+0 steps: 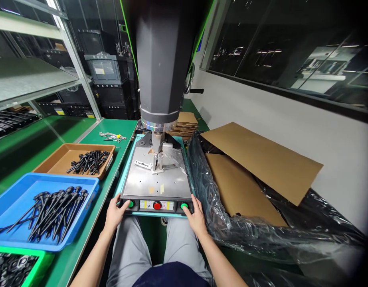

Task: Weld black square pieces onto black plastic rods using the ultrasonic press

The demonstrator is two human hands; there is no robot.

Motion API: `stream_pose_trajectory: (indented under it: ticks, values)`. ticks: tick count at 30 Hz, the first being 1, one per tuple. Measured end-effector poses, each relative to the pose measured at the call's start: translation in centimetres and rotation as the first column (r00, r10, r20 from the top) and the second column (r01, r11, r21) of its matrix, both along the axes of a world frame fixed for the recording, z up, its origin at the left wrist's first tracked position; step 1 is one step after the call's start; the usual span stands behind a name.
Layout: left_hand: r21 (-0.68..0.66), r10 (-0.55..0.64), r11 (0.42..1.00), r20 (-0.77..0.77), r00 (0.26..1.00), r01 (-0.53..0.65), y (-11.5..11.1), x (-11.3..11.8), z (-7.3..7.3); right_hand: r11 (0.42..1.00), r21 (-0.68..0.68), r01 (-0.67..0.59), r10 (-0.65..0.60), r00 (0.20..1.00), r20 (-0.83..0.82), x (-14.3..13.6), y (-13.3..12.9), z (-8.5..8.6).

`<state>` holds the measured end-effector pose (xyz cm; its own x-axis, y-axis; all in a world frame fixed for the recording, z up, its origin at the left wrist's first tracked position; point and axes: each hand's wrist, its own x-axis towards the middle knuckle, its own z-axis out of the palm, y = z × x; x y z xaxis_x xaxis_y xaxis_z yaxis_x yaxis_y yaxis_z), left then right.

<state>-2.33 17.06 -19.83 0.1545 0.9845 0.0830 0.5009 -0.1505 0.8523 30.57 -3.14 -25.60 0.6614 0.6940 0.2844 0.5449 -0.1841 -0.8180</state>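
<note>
My left hand point(114, 213) lies at the left front corner of a press machine's base. Its thumb rests on the left green button point(130, 204) while the fingers reach along the base's side. At the other corner, my right hand point(196, 216) has its thumb on the right green button point(184, 206), fingers stretched out along the edge. Neither hand holds a loose thing. Between them sits a red button point(157, 205). Above the steel plate point(142, 179), the machine's narrow head point(158, 142) comes down onto a small fixture point(157, 169); a part there is too small to make out.
On the left bench, a blue tray point(22, 179) and a brown tray point(52, 153) hold black rod-like parts. A green bin point(42, 263) stands nearer, with pliers point(112, 136) farther back. At right, cardboard sheets point(262, 155) lie over a box lined with black plastic point(208, 195).
</note>
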Motion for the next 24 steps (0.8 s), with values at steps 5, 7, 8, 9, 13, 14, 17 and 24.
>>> stream_pose_trajectory:
  ticks: [5, 7, 8, 9, 13, 14, 17, 24]
  values:
    - [0.112, 0.060, 0.991, 0.163, 0.985, -0.079, 0.1, 3.9, 5.2, 1.000, 0.006, 0.010, -0.010, 0.998, -0.067, 0.2, 0.0, 0.3]
    - [0.072, -0.047, 0.997, 0.259, 0.965, 0.029, 0.4, 6.9, 7.5, 1.000, 0.011, 0.010, -0.009, 0.995, -0.099, 0.4, 0.0, 0.8]
    - [0.055, -0.098, 0.995, 0.300, 0.949, 0.085, 0.7, 8.5, 8.5, 1.000, 0.020, 0.017, -0.015, 0.994, -0.109, 0.5, 0.0, 1.2]
    - [0.031, -0.144, 0.989, 0.346, 0.927, 0.142, 1.1, 10.1, 9.4, 0.999, 0.038, 0.036, -0.032, 0.994, -0.106, 0.6, 0.0, 1.8]
    - [-0.160, -0.175, 0.941, 0.524, 0.834, 0.298, 3.0, 15.9, 12.0, 0.972, 0.195, 0.134, -0.128, 0.991, -0.042, 0.3, 0.8, 5.1]
    - [-0.209, -0.160, 0.923, 0.553, 0.818, 0.322, 3.5, 16.9, 12.5, 0.966, 0.229, 0.117, -0.106, 0.992, -0.062, 0.0, 1.2, 6.0]
    - [-0.330, -0.099, 0.870, 0.611, 0.785, 0.367, 4.5, 19.2, 13.6, 0.966, 0.258, -0.015, 0.072, 0.974, -0.214, -0.9, 3.2, 8.0]
    - [-0.298, -0.100, 0.866, 0.682, 0.724, 0.401, 4.7, 20.7, 14.8, 0.905, 0.205, -0.372, 0.424, 0.826, -0.371, -2.5, 11.0, 9.3]
